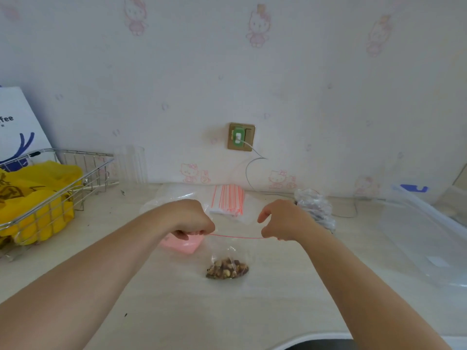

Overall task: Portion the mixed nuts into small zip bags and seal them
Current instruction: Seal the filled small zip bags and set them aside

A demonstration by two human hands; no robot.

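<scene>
- Small zip bag (228,251): clear, red zip line along the top; I hold it up over the middle of the bench (177,311), its mouth stretched between my two hands.
- Mixed nuts (226,269): a small brown heap settled in the bag's bottom; single kinds too small to tell apart.
- My left hand (188,218): grip curled, pinching the left end of the zip line; fingertips mostly hidden under the knuckles.
- My right hand (284,219): grip curled round the right end of the zip line, forefinger lifted; the pinch itself is hidden by the hand.
- Stack of spare zip bags (228,199): red-striped tops, lying flat near the wall behind my hands.
- Crumpled clear bag (316,208): behind my right wrist, dark contents hard to make out.
- Pink item (184,245): flat, partly hidden under my left hand.
- Wire basket (58,188): far left, cut off by the edge, holding a yellow bag (38,195).
- Clear plastic container (424,231): far right, partly out of frame.
</scene>
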